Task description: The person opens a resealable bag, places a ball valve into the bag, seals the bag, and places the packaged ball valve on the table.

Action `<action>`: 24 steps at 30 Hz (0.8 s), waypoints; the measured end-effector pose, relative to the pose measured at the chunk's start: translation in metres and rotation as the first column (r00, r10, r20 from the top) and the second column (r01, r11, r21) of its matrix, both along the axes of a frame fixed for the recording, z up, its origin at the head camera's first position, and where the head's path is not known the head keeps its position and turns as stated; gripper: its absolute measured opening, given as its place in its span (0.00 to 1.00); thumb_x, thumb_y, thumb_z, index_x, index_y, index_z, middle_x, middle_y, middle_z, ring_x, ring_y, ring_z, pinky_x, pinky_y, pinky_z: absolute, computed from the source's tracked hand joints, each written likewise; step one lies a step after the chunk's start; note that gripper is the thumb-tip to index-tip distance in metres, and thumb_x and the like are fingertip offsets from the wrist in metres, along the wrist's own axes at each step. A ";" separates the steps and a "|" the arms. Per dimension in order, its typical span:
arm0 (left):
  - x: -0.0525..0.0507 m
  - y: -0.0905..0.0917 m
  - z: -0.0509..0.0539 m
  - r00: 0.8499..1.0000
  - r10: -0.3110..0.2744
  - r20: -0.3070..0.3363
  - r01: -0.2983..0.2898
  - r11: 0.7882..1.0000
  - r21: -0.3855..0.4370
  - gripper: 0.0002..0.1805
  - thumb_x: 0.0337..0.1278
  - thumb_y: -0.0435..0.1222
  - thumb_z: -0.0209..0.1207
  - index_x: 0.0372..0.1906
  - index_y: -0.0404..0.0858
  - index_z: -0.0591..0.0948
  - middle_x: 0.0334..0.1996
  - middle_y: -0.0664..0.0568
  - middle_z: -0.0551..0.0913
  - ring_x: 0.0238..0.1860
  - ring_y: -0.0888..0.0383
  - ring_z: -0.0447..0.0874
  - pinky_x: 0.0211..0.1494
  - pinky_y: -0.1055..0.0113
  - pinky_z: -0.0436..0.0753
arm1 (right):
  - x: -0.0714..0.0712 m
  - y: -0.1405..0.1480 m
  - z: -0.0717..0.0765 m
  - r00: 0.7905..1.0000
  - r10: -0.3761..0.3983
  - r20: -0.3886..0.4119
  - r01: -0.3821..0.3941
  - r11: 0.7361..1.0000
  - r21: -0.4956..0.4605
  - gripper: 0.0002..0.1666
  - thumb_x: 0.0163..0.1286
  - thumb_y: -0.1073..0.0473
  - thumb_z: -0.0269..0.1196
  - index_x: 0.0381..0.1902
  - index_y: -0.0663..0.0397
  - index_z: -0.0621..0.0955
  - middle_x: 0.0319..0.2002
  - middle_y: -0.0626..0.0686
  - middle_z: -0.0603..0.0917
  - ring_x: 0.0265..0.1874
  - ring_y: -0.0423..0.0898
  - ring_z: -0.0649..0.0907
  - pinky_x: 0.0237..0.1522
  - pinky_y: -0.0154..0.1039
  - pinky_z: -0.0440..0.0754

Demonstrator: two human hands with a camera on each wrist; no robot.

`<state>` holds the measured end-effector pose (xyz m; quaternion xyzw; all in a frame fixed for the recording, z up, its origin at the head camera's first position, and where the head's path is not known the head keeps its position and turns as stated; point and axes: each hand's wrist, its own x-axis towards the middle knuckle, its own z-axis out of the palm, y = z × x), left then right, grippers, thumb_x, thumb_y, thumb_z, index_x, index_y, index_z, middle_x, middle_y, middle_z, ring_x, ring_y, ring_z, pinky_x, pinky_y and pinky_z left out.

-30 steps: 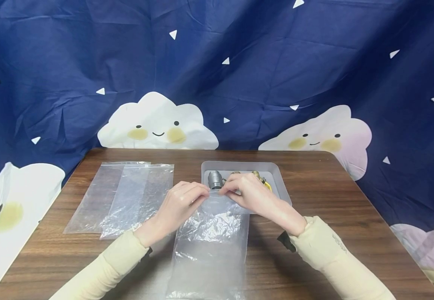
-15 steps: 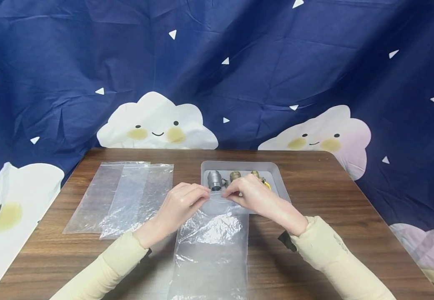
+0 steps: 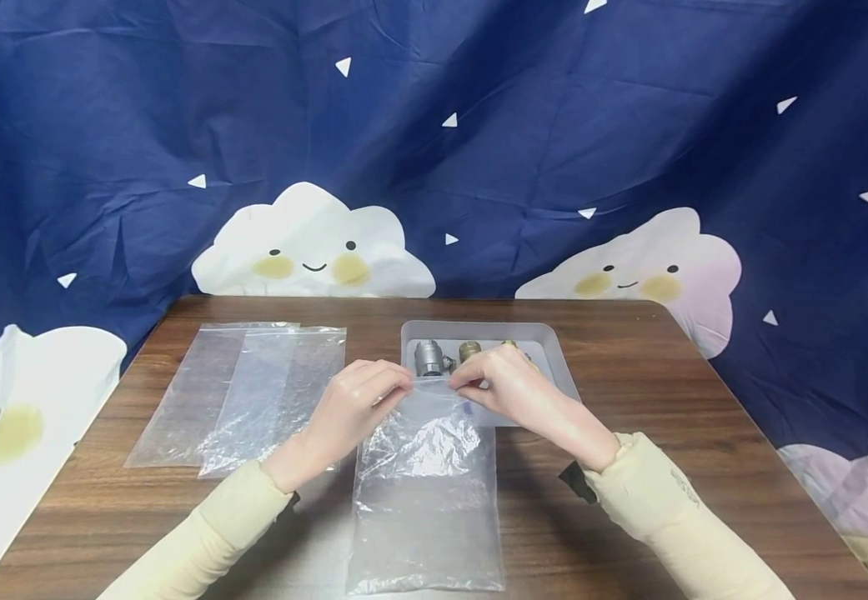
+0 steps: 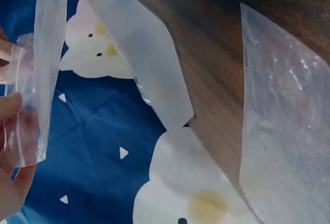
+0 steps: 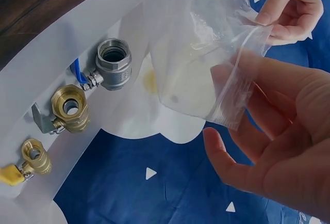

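Head view: clear plastic bag (image 3: 428, 508) held by its top edge between left hand (image 3: 347, 402) and right hand (image 3: 516, 385), thumb and fingertips of each pinching the film; bag body falls toward the wearer, top overlapping the near part of the tray (image 3: 479, 329) on the table (image 3: 651, 392). Silver valve (image 3: 428, 358) stands just beyond the pinched edge. Two spare bags (image 3: 283, 417) lie overlapping to the left. Change over the last half second: gap between the pinches slightly wider, bag's bottom edge now fully in frame. Judged meaning: work is on the bag's mouth, edge being drawn out; no contents visible. Left wrist view: left-hand digits press the film together near the ribbed strip; tray and spare bags apart from it. Right wrist view: right-hand digits lie either side of the mouth, one fingertip free; larger brass valve (image 5: 72, 116) and smaller brass valve (image 5: 42, 164) remain in the tray. Whether the mouth's lips are parted: cannot tell.
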<state>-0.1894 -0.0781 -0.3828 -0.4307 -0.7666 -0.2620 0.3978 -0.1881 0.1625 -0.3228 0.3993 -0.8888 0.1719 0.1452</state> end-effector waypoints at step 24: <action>-0.002 -0.008 0.000 0.999 0.025 0.036 -0.026 1.000 0.015 0.09 0.46 0.26 0.71 0.33 0.39 0.84 0.33 0.54 0.89 0.36 0.58 0.87 0.44 0.65 0.85 | -0.001 0.004 -0.007 0.999 -0.048 0.010 0.049 0.998 -0.051 0.16 0.47 0.63 0.79 0.37 0.54 0.90 0.37 0.51 0.91 0.29 0.42 0.87 0.31 0.33 0.84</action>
